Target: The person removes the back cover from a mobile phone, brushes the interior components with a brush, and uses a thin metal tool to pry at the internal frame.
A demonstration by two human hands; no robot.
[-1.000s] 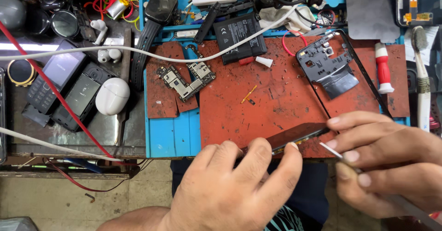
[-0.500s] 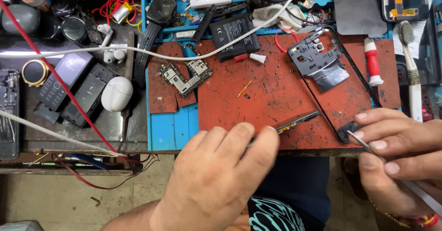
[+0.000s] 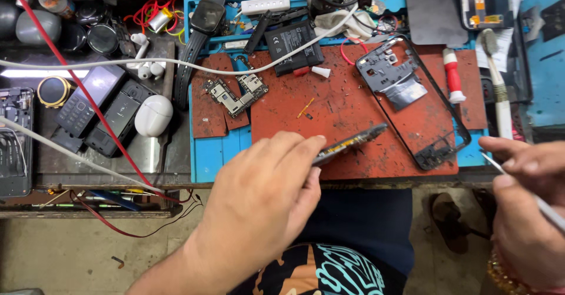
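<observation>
The right hand (image 3: 529,212) has drawn back off to the side, pinching a thin metal tool (image 3: 518,183). The left hand (image 3: 265,195) now grips the phone body (image 3: 350,144) alone, tilted on edge over the red mat (image 3: 353,107), with the stripped frame (image 3: 412,95) beyond.

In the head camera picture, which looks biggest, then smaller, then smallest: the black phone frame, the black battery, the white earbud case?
1. Black phone frame
2. Black battery
3. White earbud case

The battery and the case look close in size, so their order is unsure.

Circuit board (image 3: 235,95), battery (image 3: 292,46) (black), white earbud case (image 3: 153,115).
</observation>
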